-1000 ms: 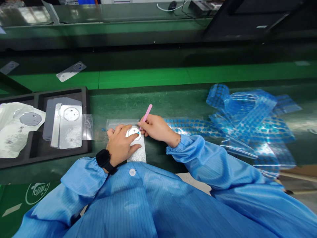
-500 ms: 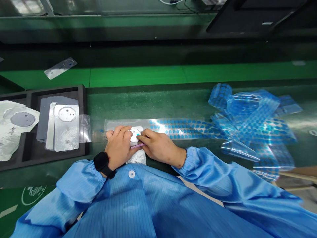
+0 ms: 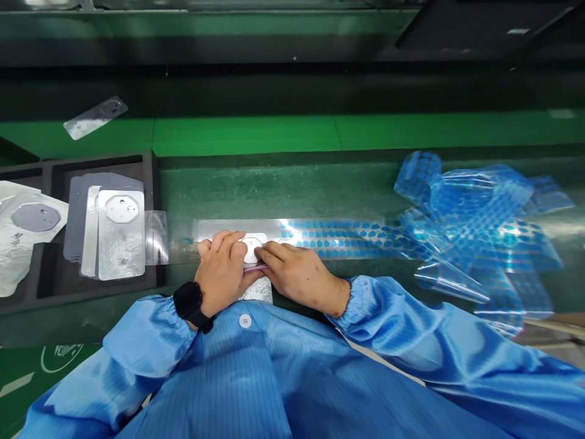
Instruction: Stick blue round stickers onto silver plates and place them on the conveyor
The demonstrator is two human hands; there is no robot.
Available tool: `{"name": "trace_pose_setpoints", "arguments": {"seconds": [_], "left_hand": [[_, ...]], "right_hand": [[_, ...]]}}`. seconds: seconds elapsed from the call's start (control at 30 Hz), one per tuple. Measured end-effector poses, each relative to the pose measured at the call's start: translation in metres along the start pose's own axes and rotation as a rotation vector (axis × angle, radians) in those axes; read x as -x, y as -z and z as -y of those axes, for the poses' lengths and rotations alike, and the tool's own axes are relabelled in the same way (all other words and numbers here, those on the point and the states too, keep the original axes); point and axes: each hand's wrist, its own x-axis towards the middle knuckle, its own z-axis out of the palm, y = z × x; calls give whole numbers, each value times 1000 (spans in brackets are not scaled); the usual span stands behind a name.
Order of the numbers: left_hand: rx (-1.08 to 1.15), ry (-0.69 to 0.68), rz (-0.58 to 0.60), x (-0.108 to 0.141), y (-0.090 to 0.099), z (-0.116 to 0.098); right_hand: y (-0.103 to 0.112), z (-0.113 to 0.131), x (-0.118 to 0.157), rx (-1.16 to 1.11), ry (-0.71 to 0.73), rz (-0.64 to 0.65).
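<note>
A silver panel (image 3: 256, 291) with a white, octagon-like framed area (image 3: 251, 250) lies in front of me, partly covered by my hands. My left hand (image 3: 222, 262), wearing a black watch, curls its fingers at the panel's left edge and holds it. Closed fingers of my right hand (image 3: 297, 271) press their tips onto the right side of the white area; what is under them is hidden. A thin pink strip (image 3: 255, 267) shows between the two thumbs; its kind is unclear. Behind the hands stretches a clear film strip with blue dot stickers (image 3: 338, 235).
At left, a black foam tray (image 3: 153, 213) holds a stack of similar silver panels (image 3: 121, 244) and whitish sheets (image 3: 18, 256). Crumpled blue-dotted film (image 3: 479, 213) is heaped at right. Another panel (image 3: 95, 117) lies at the far left on the green bench (image 3: 256, 183).
The blue dot visible on the panel earlier is now hidden beneath my right fingertips. My right hand has moved slightly, its fingers flatter on the panel; the camera view has shifted a little.
</note>
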Motion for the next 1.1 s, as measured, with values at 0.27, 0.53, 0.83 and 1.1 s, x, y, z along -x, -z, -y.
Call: {"name": "trace_pose_setpoints", "arguments": {"seconds": [0.27,0.53,0.83,1.1], "left_hand": [[-21,14,7,-1,0,0],[-33,-6,-41,0,-6,2],[-81,-45,-169,5,-11,7],[-108,-11,-560,11,0,-9]], "right_hand": [[1,4,-2,11,-58,25],[2,10,-3,5,-122,50],[18,-4,-23,-319,-329,156],[42,-34,-74,-618,-492,142]]}}
